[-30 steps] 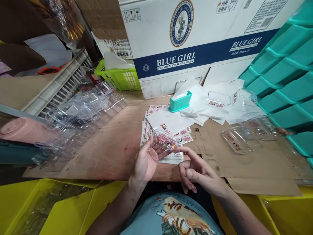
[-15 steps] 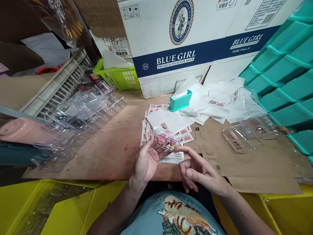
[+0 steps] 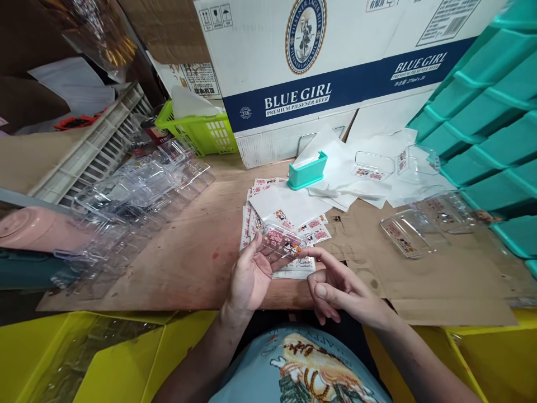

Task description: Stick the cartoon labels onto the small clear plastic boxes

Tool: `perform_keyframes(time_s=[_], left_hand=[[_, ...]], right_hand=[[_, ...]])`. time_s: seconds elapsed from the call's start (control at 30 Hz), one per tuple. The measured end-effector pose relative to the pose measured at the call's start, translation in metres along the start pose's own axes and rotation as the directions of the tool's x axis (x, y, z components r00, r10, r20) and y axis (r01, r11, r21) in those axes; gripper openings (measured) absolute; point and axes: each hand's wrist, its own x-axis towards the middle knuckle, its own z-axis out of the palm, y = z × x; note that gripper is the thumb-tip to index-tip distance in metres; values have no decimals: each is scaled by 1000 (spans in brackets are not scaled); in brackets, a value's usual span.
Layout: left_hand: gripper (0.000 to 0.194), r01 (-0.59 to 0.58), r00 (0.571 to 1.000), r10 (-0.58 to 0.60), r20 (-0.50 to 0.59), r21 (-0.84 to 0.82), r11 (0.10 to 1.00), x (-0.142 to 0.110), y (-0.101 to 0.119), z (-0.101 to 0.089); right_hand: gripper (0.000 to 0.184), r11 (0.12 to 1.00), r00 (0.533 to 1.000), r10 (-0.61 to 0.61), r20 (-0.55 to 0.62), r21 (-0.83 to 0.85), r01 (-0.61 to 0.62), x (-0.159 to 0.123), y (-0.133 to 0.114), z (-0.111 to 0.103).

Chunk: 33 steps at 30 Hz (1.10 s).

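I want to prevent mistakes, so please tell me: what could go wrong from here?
The clear case rests on fingers of the left hand and might slip. The right hand has its index finger at the edge; a push could tip it. The loose printed sheets beneath could slide if bumped.

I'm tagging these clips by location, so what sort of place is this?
Probably a small packing or sticker-labelling workshop: sticker sheets on a worn wooden bench, clear plastic cases heaped to the left, and stacked teal bins beside a big beer carton.
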Motion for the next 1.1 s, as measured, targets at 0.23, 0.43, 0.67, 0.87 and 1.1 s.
perform_keyframes(time_s=[0.23, 0.43, 0.67, 0.87, 1.1], left_hand=[[29, 8, 1000, -8, 4, 10, 1000, 0, 0, -2], [33, 25, 1000, -25, -7, 7, 1000, 1, 1, -4], [34, 10, 1000, -10, -1, 17, 1000, 1, -1, -5], [27, 1, 1000, 0, -30, 35, 999, 2, -2, -6], [12, -130, 988, 141, -69, 141, 981, 1, -8, -4]], right_hand=[[60, 999, 1000, 20, -14, -46, -20, -1, 0, -1], [56, 996, 999, 38, -29, -81, -41, 0, -3, 0], [53, 993, 999, 36, -32, -108, -39, 1, -2, -3], [55, 992, 998, 42, -42, -121, -47, 2, -4, -1], [60, 985, 994, 70, -85, -154, -83, 6, -9, 6]])
